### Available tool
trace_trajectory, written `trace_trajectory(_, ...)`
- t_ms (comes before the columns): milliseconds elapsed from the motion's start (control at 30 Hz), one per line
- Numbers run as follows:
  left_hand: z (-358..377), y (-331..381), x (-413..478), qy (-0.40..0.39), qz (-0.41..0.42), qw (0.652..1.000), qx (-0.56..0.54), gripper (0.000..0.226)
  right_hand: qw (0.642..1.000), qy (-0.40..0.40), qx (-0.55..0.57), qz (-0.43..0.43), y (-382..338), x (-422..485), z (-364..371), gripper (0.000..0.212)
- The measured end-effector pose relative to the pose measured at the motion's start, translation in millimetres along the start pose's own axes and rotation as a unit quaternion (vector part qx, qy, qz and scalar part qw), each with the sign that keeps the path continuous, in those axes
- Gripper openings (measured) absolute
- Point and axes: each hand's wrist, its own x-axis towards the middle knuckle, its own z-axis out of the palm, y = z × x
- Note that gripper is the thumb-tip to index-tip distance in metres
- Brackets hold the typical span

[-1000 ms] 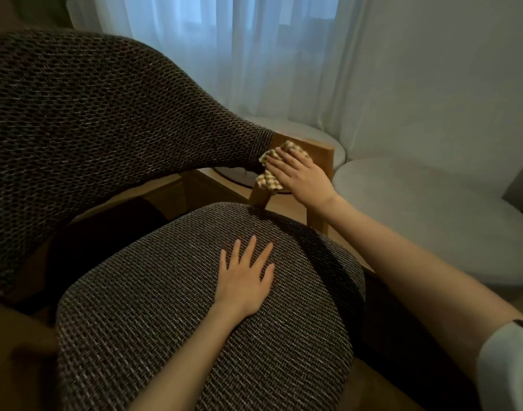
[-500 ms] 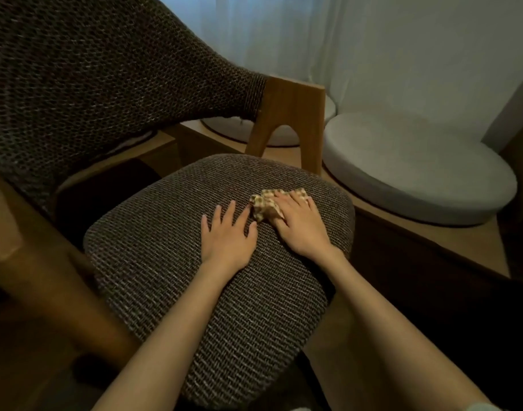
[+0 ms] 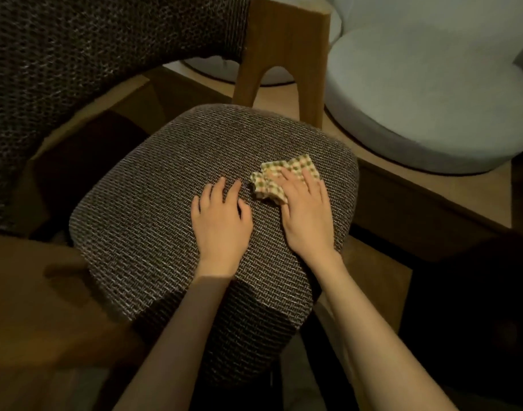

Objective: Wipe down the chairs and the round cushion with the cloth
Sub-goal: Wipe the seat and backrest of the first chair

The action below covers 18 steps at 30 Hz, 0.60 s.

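On the woven seat (image 3: 141,232) of a wooden-framed chair, a person is pressing both bare hands down side by side, seen from above. Far left, the chair's backrest (image 3: 76,69), covered in the same dark brown and grey weave, is curving across the upper corner, and a wooden part of the frame (image 3: 31,292) is running below it along the left edge. Near the seat's middle, the left hand (image 3: 221,221) is lying palm down on the fabric, fingers stretched forward and slightly spread, gripping nothing. Just beside it, the right hand (image 3: 306,215) is also lying flat and open, its fingers pinning a small crumpled cloth (image 3: 279,178) against the seat rather than closing around it. That cloth, checked in cream, green and orange, is sitting on the seat's far right portion, poking out ahead of and to the left of the fingertips. Both bare forearms are reaching in from the bottom of the frame. Behind the seat, a pale wooden support (image 3: 284,48) with an arched cut-out is standing upright where the backrest ends. To the right, a round light-grey cushion (image 3: 432,99) is resting on a low wooden platform (image 3: 432,197), well apart from both hands and untouched by the cloth. A second pale round shape (image 3: 212,66) is showing partly behind the wooden support, too hidden to identify. Lighting is dim, and the lower right corner is falling into deep shadow.
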Motion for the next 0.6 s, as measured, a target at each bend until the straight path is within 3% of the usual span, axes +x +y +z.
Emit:
trace_trajectory(167,-3,2,1,-0.016,-0.040,0.998,-0.037,0.043,0.997,0.026,0.034,0.065,-10,-7,0,0.049)
trace_trajectory(367,-7,5,2,-0.015,-0.036,0.999,-0.028,0.040,0.996,-0.001,0.006,0.087,-5,-3,6,0.057)
trace_trajectory(600,-11,7,10,-0.095,-0.032,0.995,0.003,0.047,0.995,-0.032,0.019,0.094,-8,0,-1,0.057)
